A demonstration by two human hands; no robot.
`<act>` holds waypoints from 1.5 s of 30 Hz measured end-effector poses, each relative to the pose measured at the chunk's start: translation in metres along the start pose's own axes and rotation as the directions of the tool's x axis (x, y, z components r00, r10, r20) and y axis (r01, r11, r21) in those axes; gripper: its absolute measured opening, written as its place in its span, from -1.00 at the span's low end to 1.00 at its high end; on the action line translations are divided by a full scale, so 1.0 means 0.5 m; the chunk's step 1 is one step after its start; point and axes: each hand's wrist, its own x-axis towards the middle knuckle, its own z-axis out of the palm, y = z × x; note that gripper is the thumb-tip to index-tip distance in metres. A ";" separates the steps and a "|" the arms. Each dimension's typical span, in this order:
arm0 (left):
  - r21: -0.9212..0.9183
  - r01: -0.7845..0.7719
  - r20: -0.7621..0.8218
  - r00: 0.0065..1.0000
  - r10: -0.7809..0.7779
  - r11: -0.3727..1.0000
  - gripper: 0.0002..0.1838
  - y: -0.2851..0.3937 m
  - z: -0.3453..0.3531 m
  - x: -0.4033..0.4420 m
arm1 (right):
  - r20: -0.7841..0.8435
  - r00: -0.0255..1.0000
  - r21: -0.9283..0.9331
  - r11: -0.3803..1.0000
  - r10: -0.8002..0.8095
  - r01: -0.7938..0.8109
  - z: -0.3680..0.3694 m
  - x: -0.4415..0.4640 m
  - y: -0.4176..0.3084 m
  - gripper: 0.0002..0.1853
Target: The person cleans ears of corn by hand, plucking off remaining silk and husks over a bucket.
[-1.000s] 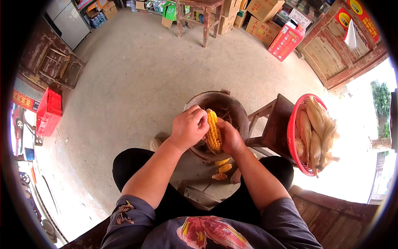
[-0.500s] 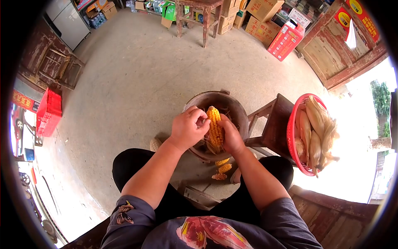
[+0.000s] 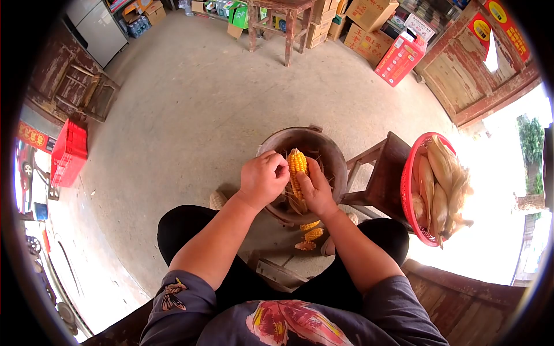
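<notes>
A yellow corn cob point(image 3: 297, 167) stands nearly upright over a round brown tub point(image 3: 333, 151). My right hand point(image 3: 317, 187) is wrapped round its right side, with the thumb across the lower kernels. On the cob's left, my left hand point(image 3: 264, 177) is closed with thumb and fingers pinched together near the kernels; whatever is between the fingertips is too small to make out. Pale husk point(image 3: 297, 205) hangs below the cob. Husk pieces and strands lie in the tub, partly hidden by my hands. Several cobs point(image 3: 313, 234) are on the floor between my feet.
To the right, a red basket point(image 3: 405, 190) of husked-over corn ears point(image 3: 440, 184) sits by a dark wooden stool point(image 3: 389, 164). A red crate point(image 3: 69, 153) is at the far left. Cardboard boxes point(image 3: 368, 43) and a wooden stool point(image 3: 288, 29) are at the back.
The cob has turned a little in my right hand, whose thumb now lies across its lower front. My left hand has stayed beside the cob, its fingers closing more tightly.
</notes>
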 end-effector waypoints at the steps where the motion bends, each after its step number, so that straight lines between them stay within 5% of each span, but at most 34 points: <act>1: -0.007 0.004 -0.006 1.000 -0.004 1.000 -0.84 0.000 0.000 0.000 | 0.008 1.000 0.005 1.000 0.005 -0.005 0.000 0.000 0.000 -0.58; 9: 0.009 0.046 0.009 0.999 -0.046 0.999 -0.84 -0.004 0.001 0.003 | 0.056 0.998 0.118 0.992 0.041 -0.047 0.001 -0.003 0.010 -0.60; 11: 0.010 0.052 0.016 0.999 -0.052 0.999 -0.85 -0.009 -0.003 0.008 | 0.147 0.953 0.382 0.874 0.264 -0.301 -0.006 0.000 -0.013 -0.60; 12: -0.023 0.082 0.007 0.997 -0.082 0.996 -0.85 -0.011 -0.007 0.012 | 0.146 0.953 0.382 0.874 0.264 -0.301 -0.008 0.003 -0.019 -0.60; 14: -0.058 0.111 0.000 0.994 -0.111 0.992 -0.86 -0.019 -0.014 0.019 | 0.381 0.876 0.671 0.563 0.297 -0.483 -0.013 0.011 -0.026 -0.57; 17: -0.086 0.225 -0.070 0.970 -0.231 0.971 -0.88 -0.023 -0.017 0.023 | 0.425 0.841 0.736 0.414 0.334 -0.536 -0.015 0.014 -0.028 -0.55; 20: -0.167 0.202 -0.108 0.969 -0.222 0.965 -0.85 -0.009 -0.021 0.024 | 0.432 0.827 0.737 0.387 0.361 -0.554 -0.020 0.018 -0.025 -0.55; 21: -0.079 0.048 -0.117 0.992 -0.057 0.996 -0.83 -0.004 -0.026 0.026 | 0.432 0.827 0.737 0.388 0.361 -0.554 -0.020 0.019 -0.021 -0.55; 26: -0.100 -0.023 0.008 1.000 0.024 0.995 -0.83 0.024 -0.018 0.020 | 0.373 0.874 0.806 0.358 0.310 -0.471 -0.013 0.018 -0.018 -0.61; 30: 0.008 -0.095 0.005 0.995 0.095 0.995 -0.83 0.015 -0.012 0.016 | 0.309 0.887 0.772 0.454 0.342 -0.444 -0.011 0.010 -0.005 -0.64; 32: 0.050 -0.126 -0.004 0.992 0.126 0.991 -0.87 0.004 -0.008 0.012 | 0.149 0.929 0.396 0.841 0.338 -0.369 -0.011 0.003 -0.018 -0.66; 45: 0.115 -0.185 0.008 0.983 0.185 0.976 -0.87 -0.003 -0.005 0.011 | 0.124 0.923 0.413 0.826 0.365 -0.383 0.001 -0.011 -0.019 -0.63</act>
